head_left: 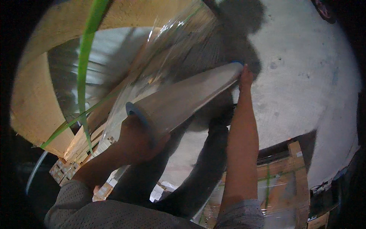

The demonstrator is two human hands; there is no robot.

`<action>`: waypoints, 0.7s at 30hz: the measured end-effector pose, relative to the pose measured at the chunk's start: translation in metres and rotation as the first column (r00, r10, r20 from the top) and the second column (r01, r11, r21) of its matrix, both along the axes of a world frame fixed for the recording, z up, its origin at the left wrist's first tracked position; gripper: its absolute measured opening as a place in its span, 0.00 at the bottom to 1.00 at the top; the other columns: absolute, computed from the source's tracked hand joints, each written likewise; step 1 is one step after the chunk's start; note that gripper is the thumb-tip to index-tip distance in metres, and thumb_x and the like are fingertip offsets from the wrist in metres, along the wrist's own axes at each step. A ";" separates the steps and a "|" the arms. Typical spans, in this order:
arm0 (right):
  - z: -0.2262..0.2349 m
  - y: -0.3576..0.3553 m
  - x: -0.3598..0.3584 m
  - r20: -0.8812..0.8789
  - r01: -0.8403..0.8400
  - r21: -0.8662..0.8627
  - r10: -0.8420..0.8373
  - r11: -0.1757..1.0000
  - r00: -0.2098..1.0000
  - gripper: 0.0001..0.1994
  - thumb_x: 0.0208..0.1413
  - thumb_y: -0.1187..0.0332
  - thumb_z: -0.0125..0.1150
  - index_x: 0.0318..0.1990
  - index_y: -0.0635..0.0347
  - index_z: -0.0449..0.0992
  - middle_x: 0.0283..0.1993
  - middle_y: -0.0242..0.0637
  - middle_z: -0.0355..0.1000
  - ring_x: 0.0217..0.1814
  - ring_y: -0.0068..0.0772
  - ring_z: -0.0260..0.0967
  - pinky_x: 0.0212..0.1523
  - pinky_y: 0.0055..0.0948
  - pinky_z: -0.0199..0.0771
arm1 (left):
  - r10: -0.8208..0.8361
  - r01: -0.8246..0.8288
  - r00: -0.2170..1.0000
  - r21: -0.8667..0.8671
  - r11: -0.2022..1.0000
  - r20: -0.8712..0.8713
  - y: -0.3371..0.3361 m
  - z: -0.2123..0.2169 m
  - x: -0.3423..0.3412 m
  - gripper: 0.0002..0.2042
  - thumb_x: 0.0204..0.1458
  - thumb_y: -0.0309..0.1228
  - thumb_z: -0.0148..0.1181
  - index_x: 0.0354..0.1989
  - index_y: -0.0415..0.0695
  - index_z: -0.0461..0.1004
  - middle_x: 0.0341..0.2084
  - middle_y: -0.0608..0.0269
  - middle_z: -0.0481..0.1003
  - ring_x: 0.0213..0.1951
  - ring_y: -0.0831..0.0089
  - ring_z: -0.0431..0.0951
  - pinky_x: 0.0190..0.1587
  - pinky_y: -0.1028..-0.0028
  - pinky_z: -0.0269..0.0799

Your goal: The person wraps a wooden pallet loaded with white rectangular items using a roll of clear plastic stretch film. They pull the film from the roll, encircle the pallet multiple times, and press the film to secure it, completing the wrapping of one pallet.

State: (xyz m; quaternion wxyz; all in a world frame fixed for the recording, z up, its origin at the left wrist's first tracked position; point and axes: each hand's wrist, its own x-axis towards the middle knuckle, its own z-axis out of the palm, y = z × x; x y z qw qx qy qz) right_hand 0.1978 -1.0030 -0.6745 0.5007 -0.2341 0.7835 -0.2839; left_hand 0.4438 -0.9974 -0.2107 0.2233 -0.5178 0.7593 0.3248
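A long roll of clear stretch film [190, 93] lies slantwise before me, its left end nearer my body and its right end farther off. My left hand [139, 139] is closed around the near end, beside a blue-grey ring. At the far end my right hand [246, 78] grips the edge, where a bit of blue shows; most of its fingers are hidden. From the roll a sheet of film [179, 36] stretches up and left, pulled tight against a wooden crate [32, 91].
Green straps [83, 65] cross the crate at left. Behind my right forearm stands a film-wrapped wooden crate [301, 179]. Stacked small boxes [61, 171] sit at lower left. Grey concrete floor [297, 84] spreads to the right, and my legs are below the roll.
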 end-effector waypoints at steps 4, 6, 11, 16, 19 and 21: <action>-0.015 0.022 -0.013 0.379 0.249 0.194 -0.307 0.949 0.873 0.32 0.62 0.43 0.46 0.62 0.61 0.64 0.60 0.47 0.66 0.61 0.44 0.64 0.59 0.42 0.64 | -0.021 0.020 0.999 -0.011 1.000 -0.042 0.007 -0.002 0.018 0.20 0.52 0.40 0.56 0.52 0.47 0.73 0.47 0.50 0.74 0.47 0.49 0.75 0.49 0.54 0.70; -0.009 0.050 -0.019 0.499 0.447 0.144 -0.455 0.883 0.738 0.32 0.63 0.43 0.43 0.63 0.59 0.63 0.64 0.44 0.63 0.65 0.44 0.60 0.63 0.45 0.60 | 0.106 -0.101 0.988 0.053 0.994 -0.109 0.022 -0.002 0.039 0.19 0.52 0.37 0.56 0.52 0.48 0.73 0.48 0.51 0.74 0.48 0.50 0.75 0.49 0.56 0.70; 0.061 0.147 -0.033 0.520 0.761 0.310 -0.772 0.570 0.366 0.32 0.64 0.43 0.41 0.62 0.62 0.64 0.65 0.46 0.62 0.66 0.47 0.59 0.67 0.46 0.55 | 0.668 -0.653 0.742 0.288 0.701 0.056 0.086 0.011 0.099 0.17 0.56 0.32 0.54 0.54 0.46 0.72 0.50 0.52 0.74 0.50 0.56 0.73 0.53 0.63 0.68; 0.146 0.187 -0.047 0.336 0.771 0.245 -0.797 0.588 0.501 0.35 0.63 0.41 0.40 0.62 0.65 0.64 0.64 0.47 0.63 0.64 0.46 0.61 0.66 0.45 0.56 | 0.986 -0.864 -0.051 0.502 0.035 -0.156 0.142 0.027 0.132 0.25 0.67 0.43 0.36 0.64 0.36 0.58 0.59 0.54 0.66 0.59 0.68 0.65 0.63 0.66 0.56; 0.208 0.208 -0.044 0.187 0.706 0.143 -0.719 0.694 0.669 0.38 0.62 0.39 0.40 0.62 0.69 0.63 0.62 0.49 0.65 0.62 0.45 0.64 0.63 0.44 0.59 | 0.977 -0.849 -0.028 0.521 0.089 -0.212 0.160 0.042 0.151 0.30 0.67 0.48 0.33 0.69 0.38 0.49 0.62 0.58 0.62 0.61 0.68 0.63 0.66 0.67 0.52; 0.240 0.222 -0.045 -0.081 0.608 0.236 -0.608 0.758 0.790 0.38 0.63 0.41 0.39 0.61 0.72 0.63 0.59 0.53 0.67 0.58 0.47 0.67 0.61 0.44 0.61 | 0.969 -0.812 0.062 0.551 0.189 -0.241 0.169 0.053 0.168 0.32 0.67 0.50 0.31 0.71 0.40 0.46 0.62 0.59 0.61 0.61 0.69 0.63 0.65 0.68 0.53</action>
